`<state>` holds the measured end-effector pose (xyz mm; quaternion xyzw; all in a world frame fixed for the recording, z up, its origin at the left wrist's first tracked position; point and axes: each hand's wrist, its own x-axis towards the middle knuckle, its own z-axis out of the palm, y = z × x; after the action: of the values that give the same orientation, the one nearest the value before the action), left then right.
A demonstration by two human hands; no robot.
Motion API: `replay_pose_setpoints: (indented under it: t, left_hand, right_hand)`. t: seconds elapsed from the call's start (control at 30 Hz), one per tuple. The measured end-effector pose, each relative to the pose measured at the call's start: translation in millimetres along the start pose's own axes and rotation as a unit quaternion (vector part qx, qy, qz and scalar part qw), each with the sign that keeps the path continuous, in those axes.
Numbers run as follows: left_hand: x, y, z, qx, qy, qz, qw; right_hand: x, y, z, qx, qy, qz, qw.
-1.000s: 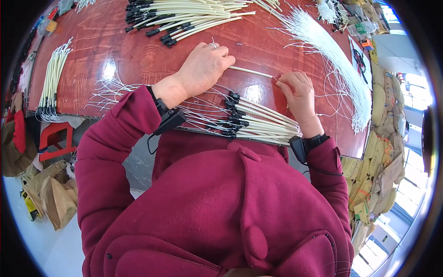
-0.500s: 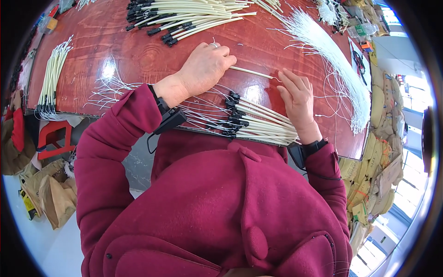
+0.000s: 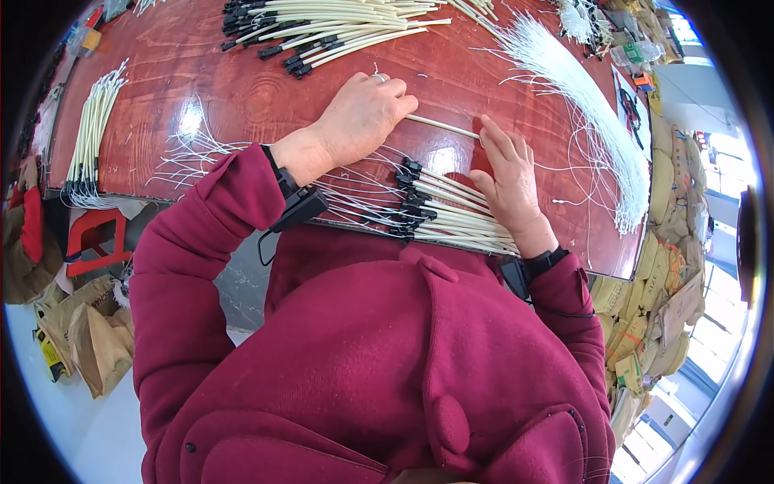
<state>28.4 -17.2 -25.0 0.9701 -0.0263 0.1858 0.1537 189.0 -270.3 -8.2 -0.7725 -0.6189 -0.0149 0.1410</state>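
Note:
My left hand [image 3: 361, 113] is closed, its fingertips gripping one end of a thin cream tube [image 3: 442, 125] held level over the red wooden table [image 3: 242, 64]. At the tube's other end is my right hand [image 3: 512, 181], fingers stretched out and their tips beside that end. Whether they touch it, I cannot tell. Just below both hands lies a row of cream tubes [image 3: 463, 211] with black connectors, and thin white wires [image 3: 351, 206] trail from it to the left, partly under my left forearm.
A large pile of cream tubes with black ends [image 3: 347, 28] lies at the far side. To the right spreads a sheaf of loose white wires [image 3: 584, 105]. Another tube bundle [image 3: 95, 121] sits at the left edge. A red stool [image 3: 97, 240] and stacked sacks [image 3: 645, 298] flank the table.
My right hand has shifted slightly left and turned more upright, its fingertips closer to the tube's end. My left hand and the tube have moved slightly right.

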Motion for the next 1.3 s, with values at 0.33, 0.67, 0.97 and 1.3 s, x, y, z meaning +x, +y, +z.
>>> replay_pose_setpoints:
  t: [0.33, 0.67, 0.97, 1.3]
  left_hand:
    - [2.4, 4.7, -3.3, -0.023, -0.001, -0.044, 0.999]
    - [1.4, 13.3, -16.3, -0.145, -0.005, -0.081, 0.986]
    - [-0.6, 14.0, -18.5, -0.120, 0.001, -0.048, 0.992]
    - [4.3, 18.4, -18.6, -0.064, 0.001, -0.011, 0.998]
  right_hand:
    - [2.9, 6.7, -13.0, 0.046, 0.088, 0.074, 0.992]
    - [0.3, 3.9, -9.9, 0.073, 0.115, 0.067, 0.988]
    - [3.0, 2.7, -10.5, 0.103, 0.118, 0.021, 0.987]
    - [-1.2, 7.7, -11.3, 0.116, 0.092, 0.044, 0.988]
